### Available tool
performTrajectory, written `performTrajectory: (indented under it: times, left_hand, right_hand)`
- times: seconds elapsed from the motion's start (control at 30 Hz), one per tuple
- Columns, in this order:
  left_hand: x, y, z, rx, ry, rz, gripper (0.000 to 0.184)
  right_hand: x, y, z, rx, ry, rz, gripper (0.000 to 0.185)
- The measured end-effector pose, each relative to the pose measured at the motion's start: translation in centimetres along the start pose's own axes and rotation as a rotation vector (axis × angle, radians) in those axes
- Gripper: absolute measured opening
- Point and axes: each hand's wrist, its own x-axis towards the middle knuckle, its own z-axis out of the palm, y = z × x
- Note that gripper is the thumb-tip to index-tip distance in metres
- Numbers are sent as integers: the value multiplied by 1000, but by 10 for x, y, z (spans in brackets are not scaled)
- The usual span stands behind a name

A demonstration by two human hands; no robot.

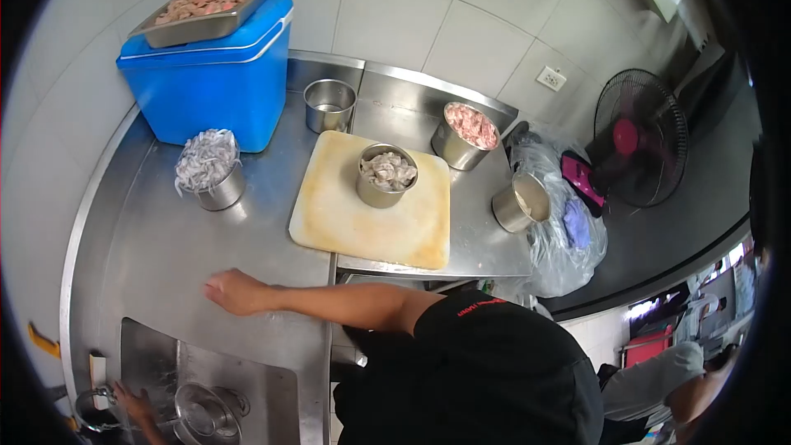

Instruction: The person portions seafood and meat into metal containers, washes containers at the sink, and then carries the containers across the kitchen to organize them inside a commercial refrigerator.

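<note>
My right hand [236,292] is held over the steel counter with its fingers curled in, and nothing shows in it. My left hand [134,404] is beside the tap [97,408] at the sink, fingers stretched out; whether it touches the tap I cannot tell. Inside the sink [255,379] sits a round metal pot [200,414], with what looks like water running towards it. On a white cutting board [371,235] stands a steel container [381,196] filled with pale meat pieces. Another steel container [224,190], heaped with greyish-white strips, stands to its left.
A blue cooler [214,95] carries a steel tray [189,30] of pinkish meat. Along the back are a steel pot [329,119] and a container [458,151] of red meat. To the right are a steel container [512,213], plastic bags [560,259] and a fan [638,138].
</note>
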Motion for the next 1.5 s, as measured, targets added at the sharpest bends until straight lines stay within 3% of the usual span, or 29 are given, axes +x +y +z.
performTrajectory:
  times: [0.07, 0.13, 0.2, 0.23, 0.27, 0.33, 0.37, 0.4, 0.43, 0.5, 0.53, 0.57, 0.63, 0.7, 0.73, 0.8, 0.93, 1.0, 1.13, 1.17, 1.2, 1.3, 1.37, 1.4, 1.43, 1.47, 1.5]
  left_hand:
    - [0, 17, 6, -29, 27, -56, 63]
    - [-5, 19, 21, -224, 178, -114, 58]
    - [-49, 109, -61, -564, -177, -270, 58]
    - [-57, 89, -23, -294, -403, -31, 55]
    - [-44, 68, 5, -10, -598, 214, 53]
    - [-63, 122, -31, -48, -645, 324, 49]
    - [-73, 151, -39, -65, -660, 364, 48]
    - [-83, 154, -19, -438, -342, 259, 47]
    - [-92, 158, -7, -795, -8, 137, 48]
    - [-84, 212, -27, -762, 116, 177, 48]
    - [-94, 269, -80, -733, 92, 187, 49]
    - [-106, 335, -134, -704, 71, 196, 49]
    - [-113, 434, -171, -758, 114, 335, 51]
    - [-119, 525, -187, -627, 199, 617, 57]
    - [-125, 572, -202, -703, 143, 823, 65]
    - [-143, 661, -207, -625, 146, 931, 75]
    - [-189, 776, -207, -413, 70, 1005, 80]
    - [-191, 798, -192, -267, -17, 946, 74]
    - [-168, 808, -174, -223, -26, 948, 60]
    - [-162, 805, -173, -258, -23, 932, 56]
    - [-157, 806, -172, -252, -20, 921, 56]
    - [-139, 814, -156, 7, 24, 891, 54]
    - [-142, 818, -150, 57, 82, 881, 55]
    - [-146, 817, -161, 19, 11, 876, 57]
    - [-145, 815, -160, 19, 2, 882, 59]
    - [-141, 810, -158, 13, 1, 899, 61]
    - [-139, 800, -168, 11, 15, 846, 61]
  right_hand:
    - [22, -56, -39, 28, 45, -24, 32]
    - [28, -98, -72, 254, 62, -58, 30]
    - [59, -4, 4, -349, -284, 3, 28]
    - [74, 42, 40, -626, -465, -44, 26]
    - [58, 70, 40, -562, -385, -85, 25]
    - [40, 83, 9, -517, -296, -155, 24]
    - [26, 61, -19, -294, -171, -73, 25]
    - [2, 49, -39, -46, -39, 30, 27]
    - [-14, 54, -57, -25, -27, 47, 27]
    - [-32, 62, -98, 60, 57, 69, 33]
    - [-56, 59, -129, 98, 26, 111, 38]
    - [-73, 85, -142, 59, 30, -5, 39]
    - [-126, 93, -201, 25, -77, 65, 40]
    - [-180, 106, -240, -11, 1, 52, 39]
    - [-204, 116, -260, -93, 30, 58, 39]
    - [-247, 100, -305, 55, 1, 463, 37]
    - [-322, 126, -334, 315, 219, 667, 38]
    - [-349, 150, -331, 330, 432, 513, 37]
    - [-376, 144, -339, 505, 622, 526, 30]
    - [-378, 120, -355, 570, 540, 677, 23]
    - [-379, 125, -358, 575, 528, 672, 23]
    - [-374, 139, -364, 456, 548, 487, 20]
    - [-365, 131, -377, 620, 592, 549, 20]
    - [-357, 113, -390, 616, 595, 578, 24]
    - [-352, 125, -395, 755, 568, 451, 25]
    - [-339, 127, -394, 686, 625, 497, 23]
    - [-334, 142, -392, 190, 597, 503, 21]
